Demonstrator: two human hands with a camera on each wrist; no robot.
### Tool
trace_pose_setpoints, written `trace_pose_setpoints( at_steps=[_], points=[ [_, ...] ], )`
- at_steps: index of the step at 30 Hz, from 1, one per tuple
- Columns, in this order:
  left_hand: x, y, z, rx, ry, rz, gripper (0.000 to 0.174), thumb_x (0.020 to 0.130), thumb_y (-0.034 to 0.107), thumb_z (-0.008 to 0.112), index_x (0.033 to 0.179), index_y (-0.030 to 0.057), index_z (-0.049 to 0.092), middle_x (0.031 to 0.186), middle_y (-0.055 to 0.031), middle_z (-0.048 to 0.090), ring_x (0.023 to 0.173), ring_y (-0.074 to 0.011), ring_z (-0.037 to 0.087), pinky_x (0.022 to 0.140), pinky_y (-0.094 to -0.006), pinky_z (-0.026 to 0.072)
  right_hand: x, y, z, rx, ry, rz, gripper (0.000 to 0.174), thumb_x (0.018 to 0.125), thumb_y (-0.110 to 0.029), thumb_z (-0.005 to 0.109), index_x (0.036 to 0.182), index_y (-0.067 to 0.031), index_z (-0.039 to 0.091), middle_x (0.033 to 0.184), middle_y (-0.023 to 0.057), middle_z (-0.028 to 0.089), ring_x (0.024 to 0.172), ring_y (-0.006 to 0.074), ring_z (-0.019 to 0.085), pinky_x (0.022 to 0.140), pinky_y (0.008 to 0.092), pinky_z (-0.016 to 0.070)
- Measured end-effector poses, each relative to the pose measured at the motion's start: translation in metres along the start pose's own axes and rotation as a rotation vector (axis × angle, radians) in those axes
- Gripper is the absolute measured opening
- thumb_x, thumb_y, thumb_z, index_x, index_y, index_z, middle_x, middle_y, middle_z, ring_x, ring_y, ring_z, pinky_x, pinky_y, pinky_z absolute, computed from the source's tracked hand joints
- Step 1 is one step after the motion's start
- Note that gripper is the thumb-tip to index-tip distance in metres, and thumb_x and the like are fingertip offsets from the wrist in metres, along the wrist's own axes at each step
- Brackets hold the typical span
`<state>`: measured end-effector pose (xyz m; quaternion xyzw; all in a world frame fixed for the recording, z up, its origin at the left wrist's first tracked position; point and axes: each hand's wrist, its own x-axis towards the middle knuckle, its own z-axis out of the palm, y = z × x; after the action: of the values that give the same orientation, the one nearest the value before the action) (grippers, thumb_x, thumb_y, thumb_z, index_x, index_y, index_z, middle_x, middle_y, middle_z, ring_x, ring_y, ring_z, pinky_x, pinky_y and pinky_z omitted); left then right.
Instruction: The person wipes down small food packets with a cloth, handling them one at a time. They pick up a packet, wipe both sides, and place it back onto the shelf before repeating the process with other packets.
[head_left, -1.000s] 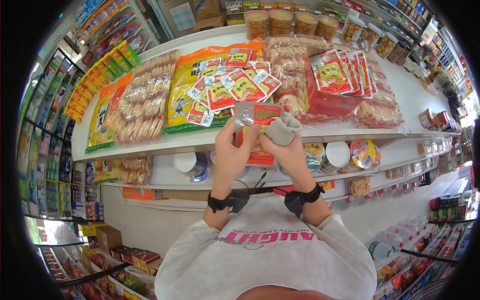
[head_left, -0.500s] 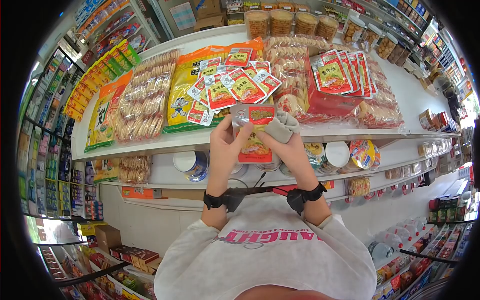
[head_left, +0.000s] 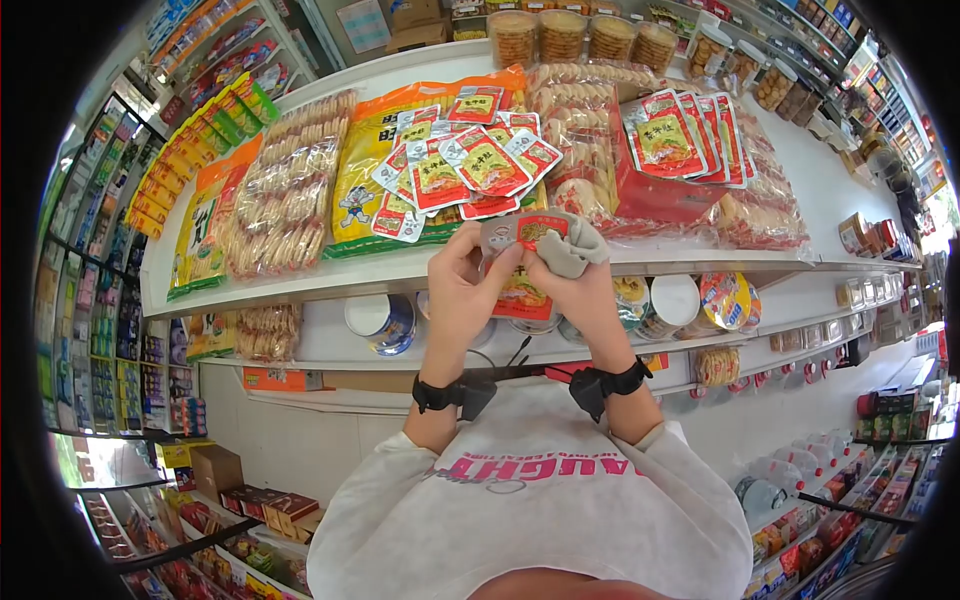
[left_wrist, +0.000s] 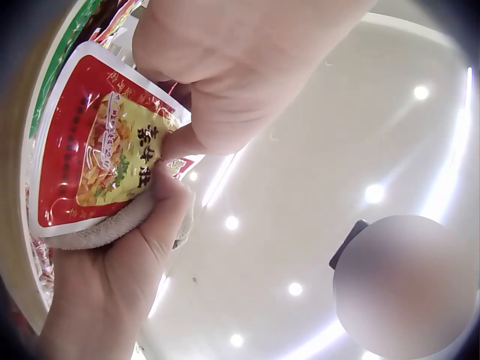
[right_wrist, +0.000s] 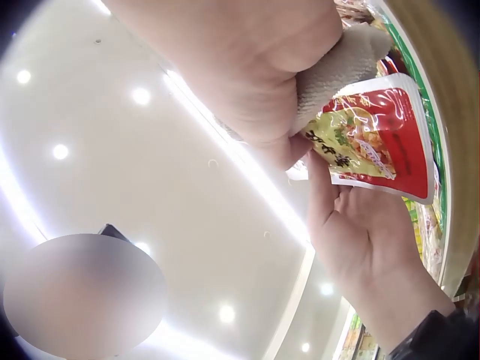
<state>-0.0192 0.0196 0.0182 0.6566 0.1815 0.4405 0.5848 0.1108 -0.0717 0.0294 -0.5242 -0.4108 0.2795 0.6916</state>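
Both hands hold one red and yellow snack pouch (head_left: 522,300) over the shelf's front edge. The left hand (head_left: 465,290) pinches its left side, thumb on the face. Against the pouch's right side, the right hand (head_left: 580,300) pinches it together with a folded grey cloth (head_left: 570,248). In the left wrist view the pouch (left_wrist: 67,165) shows its red printed face, with the cloth (left_wrist: 112,231) along its lower edge. The right wrist view shows the thumbs close together on the pouch (right_wrist: 409,142). Behind the hands lies a pile of similar pouches (head_left: 490,165) on a yellow bag.
More pouches (head_left: 665,140) lie fanned on a red box (head_left: 660,195) at the right. Bagged crackers (head_left: 285,190) and round tubs (head_left: 562,38) share the white shelf (head_left: 390,272). Bowls and tubs (head_left: 675,300) stand on the shelf below.
The pouch was lowered and turned face-on, then tilted slightly again, with the hands shifting a little around it. The cloth stays in the right hand. The head view has shifted slightly.
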Motion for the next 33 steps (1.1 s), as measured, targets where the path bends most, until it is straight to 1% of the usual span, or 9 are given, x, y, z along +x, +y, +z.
trace_pose_setpoints(
  at_steps=[2, 5, 8, 11, 14, 21, 26, 29, 33],
  points=[
    [0.002, 0.006, 0.004, -0.104, 0.03, -0.057, 0.018, 0.089, -0.001, 0.073, 0.106, -0.0045, 0.067, 0.098, -0.0035, 0.063, 0.093, -0.0091, 0.057, 0.084, -0.0249, 0.0444, 0.0, -0.006, -0.001, 0.031, 0.016, 0.039, 0.03, 0.085, -0.007, 0.075, 0.111, -0.0026, 0.062, 0.097, -0.0021, 0.064, 0.086, 0.0037, 0.056, 0.074, 0.0232, 0.0485],
    [0.005, 0.02, 0.008, -0.234, 0.03, -0.188, 0.018, 0.088, -0.001, 0.073, 0.105, -0.0039, 0.068, 0.101, -0.0044, 0.065, 0.096, -0.0094, 0.058, 0.087, -0.0258, 0.046, 0.002, -0.007, -0.004, 0.041, 0.045, 0.044, 0.03, 0.084, -0.007, 0.076, 0.11, -0.0027, 0.062, 0.097, -0.0022, 0.065, 0.087, 0.0037, 0.056, 0.075, 0.0232, 0.0489],
    [0.004, 0.017, 0.003, -0.226, 0.018, -0.21, 0.018, 0.089, -0.002, 0.072, 0.105, -0.0036, 0.068, 0.105, -0.0063, 0.065, 0.099, -0.0107, 0.06, 0.09, -0.0273, 0.0471, 0.006, -0.004, -0.004, 0.068, 0.044, 0.046, 0.03, 0.084, -0.009, 0.078, 0.109, -0.0028, 0.063, 0.096, -0.0026, 0.065, 0.086, 0.0037, 0.057, 0.075, 0.0233, 0.0494],
    [0.005, 0.002, -0.003, -0.1, 0.011, -0.046, 0.015, 0.089, -0.002, 0.071, 0.104, -0.0036, 0.067, 0.105, -0.0067, 0.064, 0.097, -0.0108, 0.059, 0.088, -0.0272, 0.0466, 0.005, -0.007, -0.005, -0.004, -0.026, 0.068, 0.031, 0.084, -0.01, 0.079, 0.109, -0.0028, 0.063, 0.095, -0.0023, 0.066, 0.086, 0.0042, 0.058, 0.076, 0.0235, 0.0498],
    [0.005, -0.004, -0.005, -0.12, -0.032, -0.01, 0.012, 0.09, -0.003, 0.07, 0.101, -0.0036, 0.066, 0.103, -0.0068, 0.063, 0.095, -0.0102, 0.058, 0.086, -0.0259, 0.0454, 0.003, -0.003, -0.007, -0.02, -0.036, 0.064, 0.032, 0.085, -0.01, 0.079, 0.111, -0.0029, 0.063, 0.096, -0.001, 0.068, 0.087, 0.0054, 0.06, 0.077, 0.024, 0.0505],
    [0.0, 0.009, 0.003, -0.184, -0.033, -0.032, 0.01, 0.091, -0.001, 0.07, 0.1, -0.0035, 0.066, 0.101, -0.0044, 0.062, 0.092, -0.008, 0.056, 0.082, -0.0235, 0.0434, 0.0, -0.003, -0.007, 0.018, -0.044, -0.015, 0.029, 0.086, -0.009, 0.078, 0.111, -0.0031, 0.064, 0.098, 0.0008, 0.07, 0.088, 0.0073, 0.063, 0.078, 0.0251, 0.0517],
    [0.002, 0.004, 0.002, -0.123, 0.047, -0.127, 0.014, 0.09, 0.001, 0.072, 0.102, -0.0048, 0.067, 0.1, -0.0038, 0.063, 0.09, -0.0066, 0.056, 0.079, -0.023, 0.045, 0.006, -0.011, -0.006, 0.056, -0.014, 0.075, 0.027, 0.086, -0.007, 0.078, 0.109, -0.0037, 0.063, 0.099, -0.0003, 0.069, 0.089, 0.0063, 0.062, 0.079, 0.0246, 0.0512],
    [0.003, 0.008, 0.005, -0.262, 0.179, -0.17, 0.018, 0.091, 0.003, 0.073, 0.106, -0.005, 0.068, 0.098, -0.0032, 0.065, 0.089, -0.0072, 0.059, 0.081, -0.0237, 0.048, 0.007, -0.005, -0.008, 0.075, -0.024, 0.04, 0.026, 0.086, -0.006, 0.077, 0.108, -0.0038, 0.063, 0.099, -0.0007, 0.069, 0.09, 0.0053, 0.061, 0.079, 0.0239, 0.0506],
    [0.004, 0.015, 0.003, -0.203, 0.091, -0.139, 0.02, 0.092, 0.005, 0.072, 0.109, -0.0043, 0.069, 0.099, -0.0032, 0.067, 0.093, -0.0089, 0.061, 0.087, -0.0252, 0.0489, 0.008, 0.004, -0.01, 0.092, 0.025, 0.015, 0.024, 0.087, -0.006, 0.077, 0.106, -0.0035, 0.063, 0.1, -0.001, 0.068, 0.09, 0.0045, 0.06, 0.079, 0.0234, 0.05]
  ],
)
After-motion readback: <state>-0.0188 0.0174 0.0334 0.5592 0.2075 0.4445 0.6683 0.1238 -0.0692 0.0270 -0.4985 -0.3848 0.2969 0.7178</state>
